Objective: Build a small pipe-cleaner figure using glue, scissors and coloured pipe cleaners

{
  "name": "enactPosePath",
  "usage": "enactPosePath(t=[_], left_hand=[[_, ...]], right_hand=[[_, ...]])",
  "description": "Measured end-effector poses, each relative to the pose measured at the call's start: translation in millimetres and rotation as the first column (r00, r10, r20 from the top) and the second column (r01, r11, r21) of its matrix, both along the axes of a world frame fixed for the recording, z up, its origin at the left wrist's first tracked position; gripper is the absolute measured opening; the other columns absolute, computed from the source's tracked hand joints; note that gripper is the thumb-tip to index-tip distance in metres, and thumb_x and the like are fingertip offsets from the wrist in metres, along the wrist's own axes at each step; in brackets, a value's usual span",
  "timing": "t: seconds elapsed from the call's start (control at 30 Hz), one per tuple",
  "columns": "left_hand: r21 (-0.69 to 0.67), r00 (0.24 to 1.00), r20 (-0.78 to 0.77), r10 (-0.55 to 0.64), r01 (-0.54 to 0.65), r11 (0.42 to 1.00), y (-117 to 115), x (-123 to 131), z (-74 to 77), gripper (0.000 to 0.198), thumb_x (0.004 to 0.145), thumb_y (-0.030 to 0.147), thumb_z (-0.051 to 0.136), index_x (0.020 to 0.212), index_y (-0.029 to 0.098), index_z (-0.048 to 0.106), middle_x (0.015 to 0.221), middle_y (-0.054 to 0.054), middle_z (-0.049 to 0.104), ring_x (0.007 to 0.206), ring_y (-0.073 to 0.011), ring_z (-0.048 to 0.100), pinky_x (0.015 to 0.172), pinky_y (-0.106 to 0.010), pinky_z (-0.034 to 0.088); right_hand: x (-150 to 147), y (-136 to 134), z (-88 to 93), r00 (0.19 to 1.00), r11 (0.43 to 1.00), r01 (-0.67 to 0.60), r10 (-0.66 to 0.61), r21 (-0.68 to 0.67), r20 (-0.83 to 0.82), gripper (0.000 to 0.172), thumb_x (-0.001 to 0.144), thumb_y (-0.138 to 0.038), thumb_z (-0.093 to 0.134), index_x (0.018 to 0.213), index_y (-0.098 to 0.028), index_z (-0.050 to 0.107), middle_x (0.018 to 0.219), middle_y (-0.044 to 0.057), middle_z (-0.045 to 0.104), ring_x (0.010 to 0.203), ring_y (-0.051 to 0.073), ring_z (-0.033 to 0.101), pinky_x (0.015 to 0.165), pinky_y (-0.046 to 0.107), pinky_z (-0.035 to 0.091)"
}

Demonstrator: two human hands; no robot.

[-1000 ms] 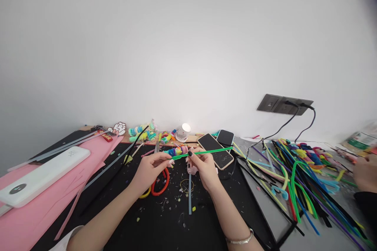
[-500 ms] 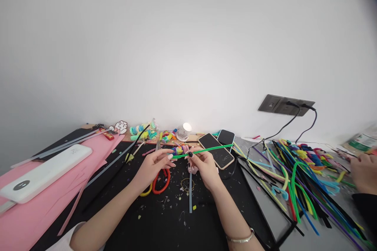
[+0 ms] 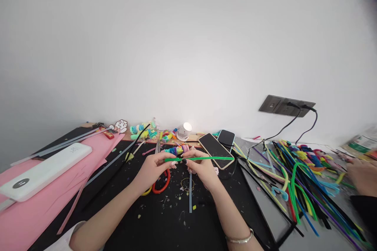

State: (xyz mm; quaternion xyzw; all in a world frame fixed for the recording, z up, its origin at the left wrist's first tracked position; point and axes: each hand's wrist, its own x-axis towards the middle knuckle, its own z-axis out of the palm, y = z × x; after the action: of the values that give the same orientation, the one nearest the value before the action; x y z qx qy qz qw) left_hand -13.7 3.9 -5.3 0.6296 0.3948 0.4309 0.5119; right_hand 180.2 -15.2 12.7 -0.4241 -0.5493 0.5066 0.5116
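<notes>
Our left hand and right hand each have the grip pinched on the green stem, level above the table middle.

A white power bank lies on pink paper; a phone, red scissors and heaped pipe cleaners lie nearby.

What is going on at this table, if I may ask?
A person holds a green pipe cleaner level above the black tabletop, pinching it with the left hand and the right hand close together near its left end. Just below lie red-handled scissors, with two phones behind. A pile of coloured pipe cleaners sits to the right, another person's hand beside it.
</notes>
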Motion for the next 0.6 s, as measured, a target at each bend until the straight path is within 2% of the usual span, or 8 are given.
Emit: enactPosePath(t=[0.07,0.3,0.47,0.6], left_hand=[[0.010,1.000,-0.009,-0.002,0.002,1.000,-0.5,-0.3,-1.5,0.020,0.077,0.031,0.067,0.093,0.018,0.070,0.089,-0.005,0.074,0.081,-0.0225,0.071,0.080,-0.035,0.057],[-0.012,0.999,0.034,-0.017,0.018,1.000,0.2,1.5,-3.1,0.026,0.075,0.033,0.070,0.096,0.018,0.069,0.096,-0.006,0.073,0.087,-0.0239,0.070,0.085,-0.038,0.055],[-0.099,0.999,0.043,-0.028,0.032,0.995,2.6,0.6,-2.9,0.032,0.085,0.043,0.058,0.102,0.017,0.065,0.086,-0.007,0.073,0.079,-0.0215,0.071,0.077,-0.036,0.057],[-0.150,0.994,0.099,-0.043,0.057,0.987,5.9,-0.5,-4.4,0.031,0.083,0.044,0.061,0.096,0.017,0.066,0.083,-0.006,0.073,0.076,-0.0197,0.070,0.075,-0.033,0.056]], right_hand=[[-1.2,-0.1,-0.1,1.000,1.000,0.011,-0.011,-0.011,0.015,0.015,0.069,-0.029,0.074,0.078,-0.018,0.070,0.063,-0.003,0.058,0.048,0.006,0.044,0.044,0.018,0.032],[-0.8,3.2,-5.2,0.999,0.998,0.048,-0.049,-0.042,-0.014,0.014,0.068,-0.030,0.073,0.074,-0.019,0.067,0.057,-0.005,0.054,0.047,0.008,0.046,0.043,0.018,0.032],[0.2,3.2,-3.9,0.999,0.999,0.031,-0.032,-0.023,-0.034,0.010,0.070,-0.025,0.069,0.077,-0.019,0.069,0.056,-0.005,0.052,0.046,0.007,0.045,0.042,0.018,0.032],[-0.1,0.7,-0.5,0.999,1.000,0.007,-0.007,-0.012,-0.046,0.011,0.070,-0.022,0.066,0.079,-0.018,0.071,0.055,-0.005,0.051,0.047,0.007,0.045,0.043,0.018,0.030]])
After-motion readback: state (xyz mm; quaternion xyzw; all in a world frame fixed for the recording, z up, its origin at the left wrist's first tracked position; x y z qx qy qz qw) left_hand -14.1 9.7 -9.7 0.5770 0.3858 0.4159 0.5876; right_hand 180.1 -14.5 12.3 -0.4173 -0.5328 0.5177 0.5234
